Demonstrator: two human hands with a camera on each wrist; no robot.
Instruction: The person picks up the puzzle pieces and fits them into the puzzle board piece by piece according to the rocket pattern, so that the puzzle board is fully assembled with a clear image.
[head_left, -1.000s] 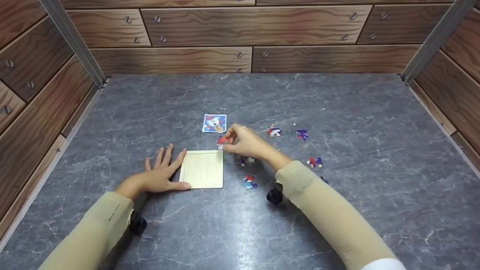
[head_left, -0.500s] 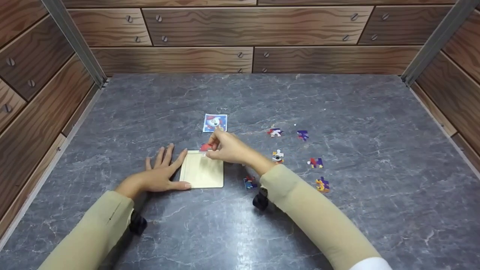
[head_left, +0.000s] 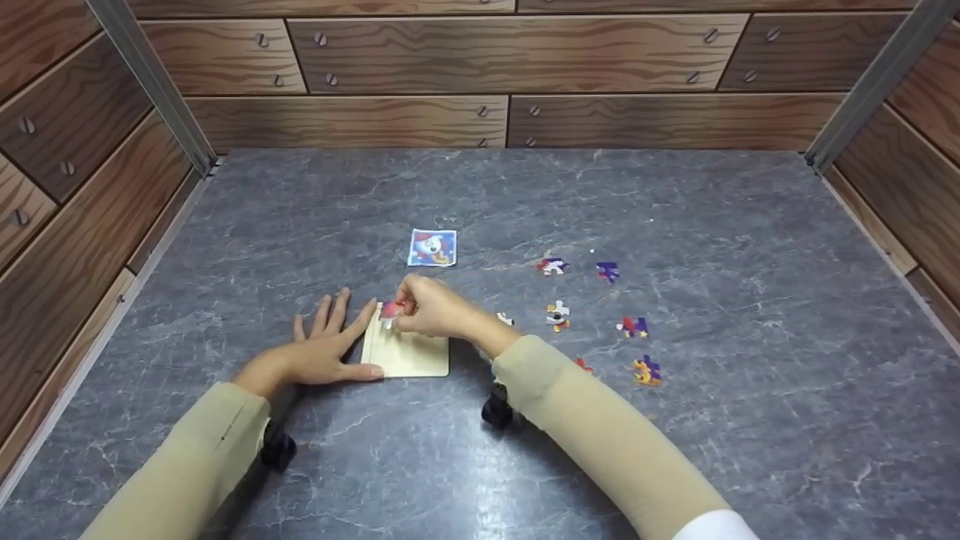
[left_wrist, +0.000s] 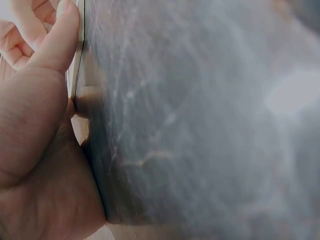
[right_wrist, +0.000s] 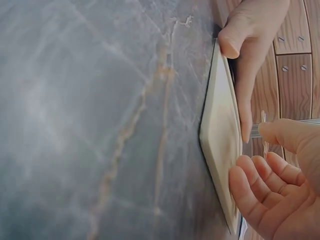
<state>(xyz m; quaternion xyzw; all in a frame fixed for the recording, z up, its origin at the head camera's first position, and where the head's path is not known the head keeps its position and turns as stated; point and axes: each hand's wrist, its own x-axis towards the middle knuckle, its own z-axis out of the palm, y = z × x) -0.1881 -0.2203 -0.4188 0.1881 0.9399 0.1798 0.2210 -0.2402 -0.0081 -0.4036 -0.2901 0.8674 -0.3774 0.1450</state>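
Note:
My right hand [head_left: 431, 309] pinches a red and white jigsaw puzzle piece [head_left: 390, 309] between thumb and fingers, over the upper left corner of a pale wooden puzzle tray [head_left: 416, 361]. In the right wrist view the piece [right_wrist: 264, 116] shows edge-on, tilted up above the tray [right_wrist: 220, 117]. Fingers spread, my left hand [head_left: 319, 358] rests along the tray's left side. Its thumb lies on the lower left corner and its index fingertip is at the upper left one. The left wrist view shows the left hand [left_wrist: 40, 125] against the tray's edge [left_wrist: 78, 65].
A small picture card [head_left: 433, 248] of a white cartoon figure on blue lies behind the tray. Several loose puzzle pieces, among them a purple one [head_left: 607, 271] and an orange one [head_left: 646, 370], are scattered to the right. My right forearm partly covers a red piece [head_left: 582, 365].
My right hand has carried the red and white puzzle piece leftward, from beyond the tray's upper right corner to over its upper left corner. The left hand has stayed in place.

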